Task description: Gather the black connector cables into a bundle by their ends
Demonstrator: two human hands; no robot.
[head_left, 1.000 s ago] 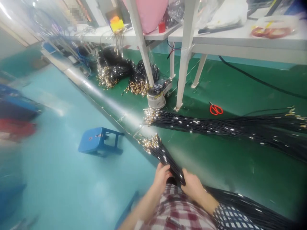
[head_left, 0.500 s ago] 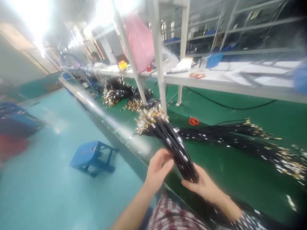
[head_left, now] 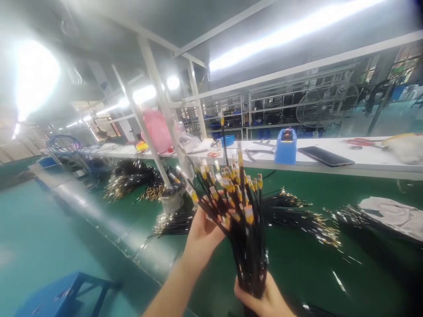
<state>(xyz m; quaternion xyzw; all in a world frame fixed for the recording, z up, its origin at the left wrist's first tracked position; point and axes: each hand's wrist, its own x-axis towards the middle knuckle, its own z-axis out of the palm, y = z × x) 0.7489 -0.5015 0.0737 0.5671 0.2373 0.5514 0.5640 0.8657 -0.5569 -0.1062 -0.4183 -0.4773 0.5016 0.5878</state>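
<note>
A thick bundle of black cables (head_left: 247,251) with yellow-and-silver connector ends stands nearly upright in front of me. My right hand (head_left: 262,295) is wrapped round its lower part. Higher up on the left side, my left hand (head_left: 205,233) is curled against the outer cables just under the connectors (head_left: 228,185), which fan out at uneven heights. Cables cover some of the left fingertips. One cable (head_left: 223,136) sticks up well above the others.
On the green bench (head_left: 297,268) lie more cable bundles (head_left: 297,215), (head_left: 125,180) and a pale cloth (head_left: 393,213). The white shelf (head_left: 380,169) behind carries a blue tape dispenser (head_left: 286,147), a phone (head_left: 325,155) and red-handled scissors (head_left: 363,141). A blue stool (head_left: 62,295) stands lower left.
The view has swung up and to the right. The bundle has come more upright, its connector ends spreading apart. My left hand has moved up from mid-bundle to just below the connectors.
</note>
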